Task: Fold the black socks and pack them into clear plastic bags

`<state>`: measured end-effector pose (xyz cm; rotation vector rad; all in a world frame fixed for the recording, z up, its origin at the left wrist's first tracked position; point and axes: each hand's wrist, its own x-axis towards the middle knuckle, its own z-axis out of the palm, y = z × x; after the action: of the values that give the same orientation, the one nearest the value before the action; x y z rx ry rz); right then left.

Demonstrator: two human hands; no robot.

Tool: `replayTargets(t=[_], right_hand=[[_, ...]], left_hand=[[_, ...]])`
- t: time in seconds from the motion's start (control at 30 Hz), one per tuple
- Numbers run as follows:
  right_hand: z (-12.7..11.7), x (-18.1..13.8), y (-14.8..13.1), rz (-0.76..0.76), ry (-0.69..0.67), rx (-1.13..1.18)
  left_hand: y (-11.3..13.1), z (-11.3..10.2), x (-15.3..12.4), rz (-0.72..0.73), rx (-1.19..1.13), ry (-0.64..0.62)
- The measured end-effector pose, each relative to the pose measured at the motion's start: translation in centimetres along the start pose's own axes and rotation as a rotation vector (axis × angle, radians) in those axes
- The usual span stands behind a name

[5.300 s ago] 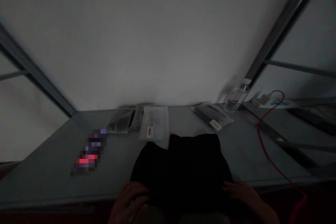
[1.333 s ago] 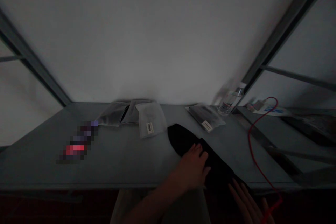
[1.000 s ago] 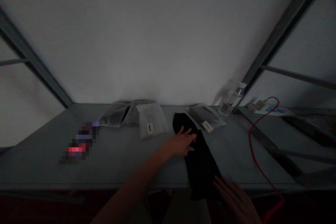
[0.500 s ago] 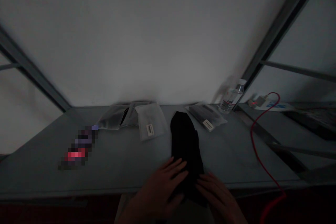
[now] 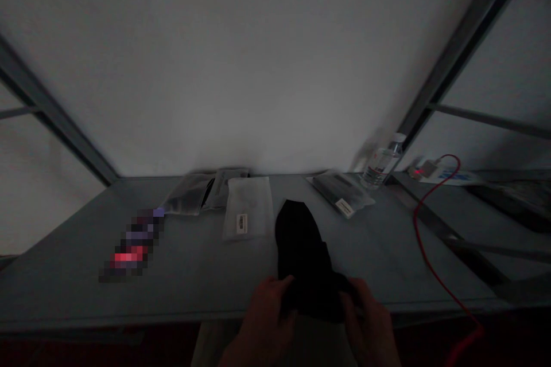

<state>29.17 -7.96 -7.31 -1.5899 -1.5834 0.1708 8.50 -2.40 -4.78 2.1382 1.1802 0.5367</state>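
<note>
A long, narrow black cloth (image 5: 303, 252) lies on the grey table (image 5: 193, 266), folded lengthwise and running away from me. My left hand (image 5: 267, 321) grips its near left corner with the fingers curled over the fabric. My right hand (image 5: 370, 321) holds the near right corner the same way. Both hands sit at the table's front edge. The scene is dim.
A white packet with a label (image 5: 247, 215) and grey plastic bags (image 5: 193, 198) lie behind the cloth. A dark bagged item (image 5: 342, 195) and a water bottle (image 5: 381, 163) stand at the back right. A red cable (image 5: 430, 264) trails off the right side. A blurred-out object (image 5: 133, 246) lies left.
The wide cloth has been folded into a narrow strip and smoothed by my left hand. Both hands have since come back to its near end and closed on it.
</note>
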Motion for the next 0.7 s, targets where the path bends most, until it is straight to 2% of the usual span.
replayTargets(t=[0.1,0.23,0.47,0.57,0.7], right_hand=[[0.7,3.0,-1.1,0.121,-0.020,-0.046],[2.1,5.3,-0.9,0.198,-0.040,-0.265],[3.1,4.5,-0.7,0.301,0.104,-0.381],[3.1,4.1,-0.6,0.194,0.216,-0.338],[3.1,3.5,0.0,-0.097,0.334,-0.197]], left_hand=[[1.5,-0.3,1.9,-0.255,-0.066,0.044],[1.9,-0.1,3.5,-0.402,-0.041,0.207],[1.2,0.9,3.6,-0.452,0.007,0.370],[1.2,0.8,3.8,-0.478,0.014,0.403],[1.2,0.6,4.0,-0.449,0.045,0.431]])
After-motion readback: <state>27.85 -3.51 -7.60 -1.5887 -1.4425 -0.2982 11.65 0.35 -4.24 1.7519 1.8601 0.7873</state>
